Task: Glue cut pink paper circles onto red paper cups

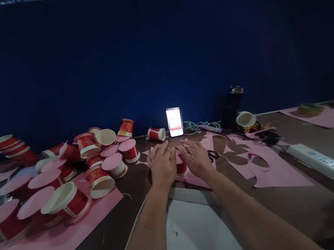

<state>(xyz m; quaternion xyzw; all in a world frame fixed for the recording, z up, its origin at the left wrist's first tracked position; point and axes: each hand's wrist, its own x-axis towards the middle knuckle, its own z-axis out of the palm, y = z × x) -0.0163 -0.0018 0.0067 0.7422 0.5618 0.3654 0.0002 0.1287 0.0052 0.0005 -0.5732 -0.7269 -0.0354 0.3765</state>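
Note:
A red paper cup stands between my two hands at the middle of the table, largely covered by them. My left hand lies at its left side and top, palm down, with the fingers stretched forward. From the right, my right hand touches the cup in the same way, its fingers extended. Pink paper lies beneath and beside the cup. Black scissor handles show just right of my right hand.
Many red cups, several with pink paper discs, crowd the left. A lit phone stands behind my hands. At the right are cut pink sheets, a black bottle, a tipped cup and a white power strip.

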